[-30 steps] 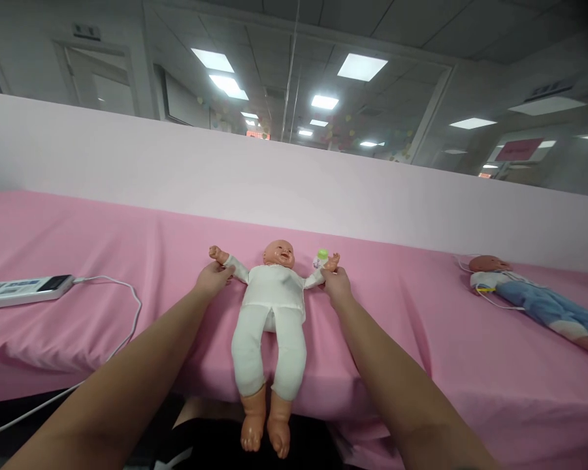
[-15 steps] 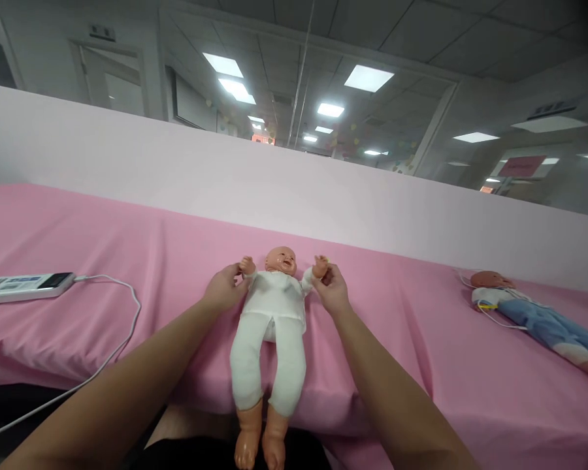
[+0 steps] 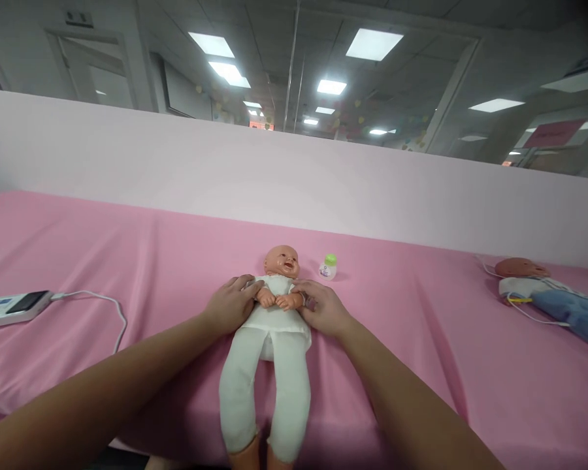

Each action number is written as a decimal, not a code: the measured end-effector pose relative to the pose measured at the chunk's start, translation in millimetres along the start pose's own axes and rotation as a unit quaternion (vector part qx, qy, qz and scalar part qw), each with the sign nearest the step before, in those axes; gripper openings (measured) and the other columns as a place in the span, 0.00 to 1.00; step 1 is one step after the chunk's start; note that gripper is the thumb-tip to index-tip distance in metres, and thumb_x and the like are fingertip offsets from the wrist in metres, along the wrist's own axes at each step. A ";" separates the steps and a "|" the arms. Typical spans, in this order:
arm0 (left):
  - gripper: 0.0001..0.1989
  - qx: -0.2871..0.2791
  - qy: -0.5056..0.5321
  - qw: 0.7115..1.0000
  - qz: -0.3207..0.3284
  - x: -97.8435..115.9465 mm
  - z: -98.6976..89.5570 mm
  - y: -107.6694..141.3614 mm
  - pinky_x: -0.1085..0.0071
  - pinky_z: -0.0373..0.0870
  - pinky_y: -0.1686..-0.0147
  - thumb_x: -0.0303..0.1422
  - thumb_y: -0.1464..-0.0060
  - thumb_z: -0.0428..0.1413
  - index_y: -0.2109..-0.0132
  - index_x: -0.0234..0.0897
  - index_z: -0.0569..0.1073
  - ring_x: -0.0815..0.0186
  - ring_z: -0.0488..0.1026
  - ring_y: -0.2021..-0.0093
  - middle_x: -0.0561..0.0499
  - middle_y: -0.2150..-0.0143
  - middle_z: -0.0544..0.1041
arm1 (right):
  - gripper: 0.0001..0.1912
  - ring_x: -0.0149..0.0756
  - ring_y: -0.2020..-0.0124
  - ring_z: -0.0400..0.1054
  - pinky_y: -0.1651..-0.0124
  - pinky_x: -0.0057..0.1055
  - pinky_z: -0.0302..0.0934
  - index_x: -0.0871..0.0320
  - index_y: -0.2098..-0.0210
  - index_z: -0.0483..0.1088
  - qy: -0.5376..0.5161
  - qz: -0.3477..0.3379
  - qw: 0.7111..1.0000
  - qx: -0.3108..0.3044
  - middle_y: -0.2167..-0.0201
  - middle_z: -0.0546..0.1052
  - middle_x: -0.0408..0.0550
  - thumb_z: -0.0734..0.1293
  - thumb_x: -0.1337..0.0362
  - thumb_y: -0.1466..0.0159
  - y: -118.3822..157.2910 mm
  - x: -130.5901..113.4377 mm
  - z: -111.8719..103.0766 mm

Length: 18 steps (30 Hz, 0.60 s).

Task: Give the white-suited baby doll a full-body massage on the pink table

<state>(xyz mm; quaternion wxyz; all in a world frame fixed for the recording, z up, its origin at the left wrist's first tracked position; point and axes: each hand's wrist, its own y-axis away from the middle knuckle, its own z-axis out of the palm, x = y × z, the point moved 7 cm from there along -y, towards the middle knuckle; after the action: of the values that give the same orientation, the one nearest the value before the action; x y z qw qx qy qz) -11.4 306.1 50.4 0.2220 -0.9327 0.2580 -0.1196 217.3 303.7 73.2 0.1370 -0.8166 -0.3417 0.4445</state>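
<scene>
A baby doll [image 3: 274,326] in a white suit lies on its back on the pink sheet [image 3: 127,261], head away from me, legs hanging over the near edge. Its two arms are folded onto its chest, the small hands meeting. My left hand [image 3: 230,303] grips the doll's arm on the left side. My right hand [image 3: 323,308] grips the arm on the right side. A small bottle with a green cap [image 3: 328,266] stands on the sheet just right of the doll's head.
A white device with a dark screen [image 3: 10,308] lies at the far left, its white cable [image 3: 102,303] curling over the sheet. A second doll [image 3: 543,290] in blue clothes lies at the far right. A pale pink partition [image 3: 294,176] runs behind the bed.
The doll's arms went from spread wide, to raised beside its head, to folded on its chest, my hands moving inward with them. The bottle is uncovered again.
</scene>
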 end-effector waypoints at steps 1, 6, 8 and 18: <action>0.24 0.009 0.023 1.000 -0.012 -3.6 -0.8 0.2 0.53 0.68 0.39 0.33 0.35 0.48 0.35 0.42 0.72 0.48 0.71 0.39 0.40 0.38 0.73 | 0.19 0.47 0.44 0.75 0.45 0.44 0.71 0.48 0.50 0.78 -0.024 0.016 0.999 0.017 0.44 0.79 0.48 0.71 0.69 0.41 0.3 5.2 -2.6; 0.22 0.041 0.163 0.976 -0.140 -31.1 3.1 -1.7 0.58 0.73 0.45 0.41 0.35 0.51 0.36 0.45 0.71 0.51 0.74 0.41 0.43 0.38 0.74 | 0.21 0.46 0.44 0.74 0.39 0.46 0.68 0.50 0.48 0.74 -0.176 0.121 0.969 0.128 0.45 0.79 0.50 0.76 0.60 0.40 5.2 47.8 -25.1; 0.22 0.042 0.221 0.958 -0.178 -40.7 8.4 -2.9 0.61 0.75 0.49 0.43 0.36 0.53 0.38 0.45 0.72 0.52 0.76 0.44 0.44 0.39 0.75 | 0.24 0.47 0.47 0.75 0.42 0.46 0.71 0.52 0.49 0.73 -0.200 0.181 0.947 0.173 0.47 0.80 0.52 0.78 0.56 0.42 10.0 69.1 -36.3; 0.14 0.068 0.489 0.777 -0.390 -88.6 24.4 7.9 0.54 0.78 0.48 0.46 0.37 0.55 0.51 0.44 0.74 0.49 0.80 0.47 0.46 0.50 0.83 | 0.24 0.50 0.54 0.78 0.56 0.43 0.78 0.56 0.49 0.73 -0.262 0.386 0.841 0.275 0.52 0.81 0.55 0.76 0.54 0.41 39.2 128.8 -51.1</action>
<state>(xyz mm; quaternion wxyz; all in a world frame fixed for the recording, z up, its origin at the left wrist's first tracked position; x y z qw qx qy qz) -80.9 356.0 15.8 0.0633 -0.7516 -0.0629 -0.6536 324.1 366.7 0.1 0.0789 -0.6639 0.1143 0.7348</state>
